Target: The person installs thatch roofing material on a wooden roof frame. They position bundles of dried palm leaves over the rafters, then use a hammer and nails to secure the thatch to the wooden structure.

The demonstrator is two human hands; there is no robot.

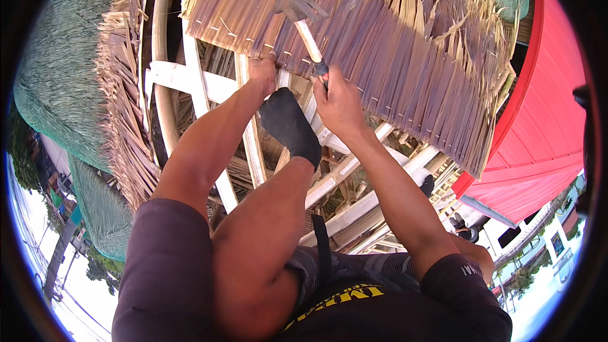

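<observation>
My right hand [340,102] is wrapped round the handle of a claw hammer [308,39]. The hammer's metal head is raised over the brown palm-leaf thatch panel [380,66]. To its left, my left hand [263,75] is closed at the panel's stitched lower edge, against a pale wooden strip [252,142]. Whatever its fingers pinch is too small or hidden to make out. My foot in a black sock [291,123] rests on the frame just below both hands.
Pale split-bamboo and wooden slats [342,180] form an open lattice with gaps below me. A round bamboo pole [162,57] runs up on the left, beside more thatch [123,101] and green-covered roofing [63,82]. A red metal roof [544,101] stands at the right.
</observation>
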